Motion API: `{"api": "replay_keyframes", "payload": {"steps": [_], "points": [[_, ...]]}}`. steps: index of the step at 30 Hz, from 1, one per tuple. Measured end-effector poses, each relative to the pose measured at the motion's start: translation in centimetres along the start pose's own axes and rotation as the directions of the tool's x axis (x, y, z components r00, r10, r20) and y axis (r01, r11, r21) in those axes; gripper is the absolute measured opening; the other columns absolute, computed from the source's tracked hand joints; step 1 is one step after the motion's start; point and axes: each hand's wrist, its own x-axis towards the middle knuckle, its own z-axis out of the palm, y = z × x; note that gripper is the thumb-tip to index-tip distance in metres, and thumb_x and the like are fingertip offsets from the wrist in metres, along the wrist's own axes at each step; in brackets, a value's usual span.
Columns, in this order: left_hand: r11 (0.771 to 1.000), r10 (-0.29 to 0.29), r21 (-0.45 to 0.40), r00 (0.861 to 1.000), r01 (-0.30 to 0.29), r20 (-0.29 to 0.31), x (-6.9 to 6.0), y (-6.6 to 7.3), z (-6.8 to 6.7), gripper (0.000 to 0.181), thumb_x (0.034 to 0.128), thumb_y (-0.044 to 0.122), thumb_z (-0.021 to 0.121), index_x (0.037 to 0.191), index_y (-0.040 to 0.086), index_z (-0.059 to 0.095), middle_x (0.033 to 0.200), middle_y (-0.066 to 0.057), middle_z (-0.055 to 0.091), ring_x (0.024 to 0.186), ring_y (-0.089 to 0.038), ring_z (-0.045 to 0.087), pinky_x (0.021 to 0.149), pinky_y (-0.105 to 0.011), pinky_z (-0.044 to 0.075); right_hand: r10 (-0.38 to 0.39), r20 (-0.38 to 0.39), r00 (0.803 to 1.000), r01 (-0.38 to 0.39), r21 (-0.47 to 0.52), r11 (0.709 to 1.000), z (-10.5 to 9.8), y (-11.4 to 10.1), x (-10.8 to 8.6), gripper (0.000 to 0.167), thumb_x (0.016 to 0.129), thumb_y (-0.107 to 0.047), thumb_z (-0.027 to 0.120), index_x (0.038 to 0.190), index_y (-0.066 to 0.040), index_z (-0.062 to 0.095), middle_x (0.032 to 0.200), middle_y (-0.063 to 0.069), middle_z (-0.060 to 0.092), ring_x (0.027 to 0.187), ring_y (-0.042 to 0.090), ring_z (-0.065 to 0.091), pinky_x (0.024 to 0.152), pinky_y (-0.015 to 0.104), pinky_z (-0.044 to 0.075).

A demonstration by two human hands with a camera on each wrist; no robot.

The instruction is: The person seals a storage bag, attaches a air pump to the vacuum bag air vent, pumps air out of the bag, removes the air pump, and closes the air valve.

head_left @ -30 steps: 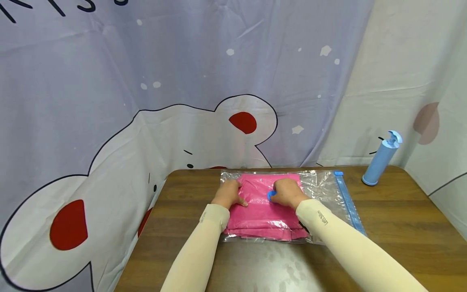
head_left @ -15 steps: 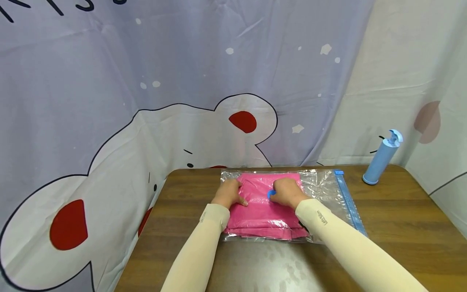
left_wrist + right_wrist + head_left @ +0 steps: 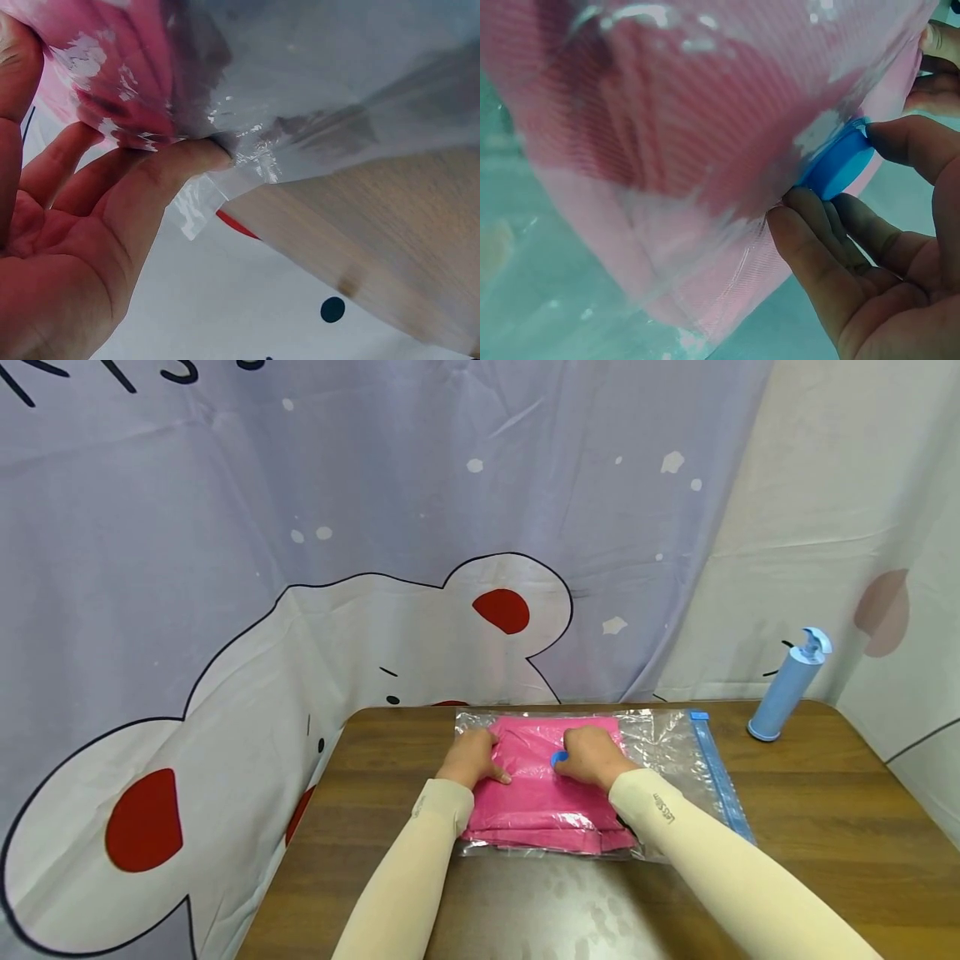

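A clear plastic bag point(image 3: 663, 739) with pink folded fabric point(image 3: 525, 810) inside lies flat on the table. Its blue zip strip point(image 3: 722, 777) runs down the right side. My right hand point(image 3: 592, 755) grips a round blue cap point(image 3: 558, 760) on the bag's upper face; in the right wrist view the thumb and fingers pinch the blue cap point(image 3: 841, 163) at its rim. My left hand point(image 3: 471, 758) rests on the bag's left part, thumb on the pink area. In the left wrist view the fingers of the left hand point(image 3: 82, 232) are spread and touch the plastic, not curled round it.
A light blue pump bottle point(image 3: 787, 689) stands at the back right of the wooden table point(image 3: 397, 760). Behind the table hangs a patterned curtain point(image 3: 360, 468), close to the back edge.
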Motion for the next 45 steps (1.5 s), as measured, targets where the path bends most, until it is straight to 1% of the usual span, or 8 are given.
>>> {"api": "replay_keyframes", "payload": {"steps": [9, 14, 16, 21, 27, 30, 40, 45], "points": [[0.998, -0.022, -0.058, 1.000, 0.023, 0.017, -0.6, 0.7, -0.8, 0.089, 0.0614, 0.047, 0.114, 0.138, 0.014, 0.082, 0.129, -0.008, 0.084, 0.110, -0.025, 0.074, 0.111, -0.049, 0.063, -0.022, -0.014, 1.000, 0.021, -0.013, 1.000, 0.2, 0.4, 0.0, 0.034, 0.083, -0.044, 0.086, 0.068, -0.024, 0.063, 0.065, -0.007, 0.064, 0.063, 0.019, 0.057, 0.063, 0.038, 0.050], [0.997, -0.045, -0.065, 0.999, 0.046, 0.021, -1.1, 1.2, -1.2, 0.090, 0.0607, 0.045, 0.114, 0.139, 0.014, 0.082, 0.134, -0.009, 0.083, 0.118, -0.027, 0.075, 0.116, -0.050, 0.062, 0.002, 0.003, 1.000, -0.003, 0.072, 0.997, -0.8, 0.0, -0.6, 0.029, 0.081, -0.042, 0.086, 0.084, -0.017, 0.073, 0.075, -0.002, 0.072, 0.070, 0.020, 0.061, 0.067, 0.040, 0.053], [0.998, -0.042, -0.052, 0.999, 0.043, 0.018, -1.1, 1.4, -1.2, 0.084, 0.0612, 0.046, 0.114, 0.134, 0.015, 0.084, 0.127, -0.007, 0.084, 0.114, -0.025, 0.075, 0.113, -0.048, 0.063, 0.025, 0.023, 0.999, -0.027, 0.113, 0.993, -2.2, -0.8, -1.4, 0.033, 0.083, -0.043, 0.087, 0.091, -0.014, 0.074, 0.079, 0.001, 0.073, 0.072, 0.022, 0.062, 0.068, 0.041, 0.055], [1.000, -0.014, -0.015, 1.000, 0.014, 0.019, -0.8, 1.8, -1.2, 0.074, 0.0615, 0.050, 0.112, 0.122, 0.018, 0.085, 0.108, -0.001, 0.082, 0.098, -0.020, 0.071, 0.099, -0.046, 0.065, 0.024, 0.019, 1.000, -0.026, 0.116, 0.993, -4.4, -2.2, -2.8, 0.031, 0.086, -0.039, 0.086, 0.079, -0.013, 0.070, 0.070, 0.002, 0.067, 0.067, 0.022, 0.056, 0.063, 0.043, 0.052], [1.000, -0.014, -0.021, 1.000, 0.015, 0.008, -0.3, 1.0, -0.5, 0.085, 0.0608, 0.048, 0.113, 0.133, 0.014, 0.083, 0.122, -0.009, 0.084, 0.111, -0.028, 0.076, 0.108, -0.051, 0.065, 0.006, -0.003, 1.000, -0.005, 0.110, 0.994, -1.0, 0.1, -0.6, 0.033, 0.080, -0.039, 0.087, 0.065, -0.023, 0.063, 0.061, -0.005, 0.060, 0.061, 0.019, 0.053, 0.061, 0.037, 0.046], [1.000, -0.013, -0.013, 1.000, 0.013, 0.009, -0.4, 0.5, -0.3, 0.089, 0.0625, 0.050, 0.112, 0.138, 0.014, 0.082, 0.129, -0.008, 0.084, 0.118, -0.030, 0.076, 0.111, -0.052, 0.064, -0.008, -0.023, 1.000, 0.009, 0.068, 0.998, 0.0, 0.6, -0.1, 0.032, 0.079, -0.042, 0.089, 0.066, -0.024, 0.065, 0.063, -0.007, 0.063, 0.061, 0.019, 0.056, 0.060, 0.036, 0.047], [1.000, 0.005, -0.008, 1.000, -0.005, 0.002, -0.3, 0.5, -0.4, 0.083, 0.0631, 0.053, 0.112, 0.131, 0.015, 0.084, 0.118, -0.006, 0.083, 0.103, -0.023, 0.072, 0.104, -0.049, 0.066, 0.043, 0.015, 0.999, -0.044, 0.090, 0.995, -1.3, -0.7, -1.1, 0.026, 0.085, -0.039, 0.085, 0.083, -0.019, 0.070, 0.077, 0.000, 0.070, 0.070, 0.023, 0.060, 0.065, 0.040, 0.052], [1.000, -0.007, -0.011, 1.000, 0.007, 0.001, -0.4, 0.4, -0.2, 0.085, 0.0629, 0.052, 0.112, 0.134, 0.015, 0.083, 0.124, -0.007, 0.084, 0.111, -0.026, 0.075, 0.107, -0.050, 0.065, 0.054, 0.046, 0.997, -0.057, 0.066, 0.996, -0.7, -0.5, -0.5, 0.027, 0.086, -0.036, 0.082, 0.074, -0.019, 0.064, 0.071, 0.000, 0.066, 0.065, 0.022, 0.057, 0.061, 0.041, 0.050]]}}
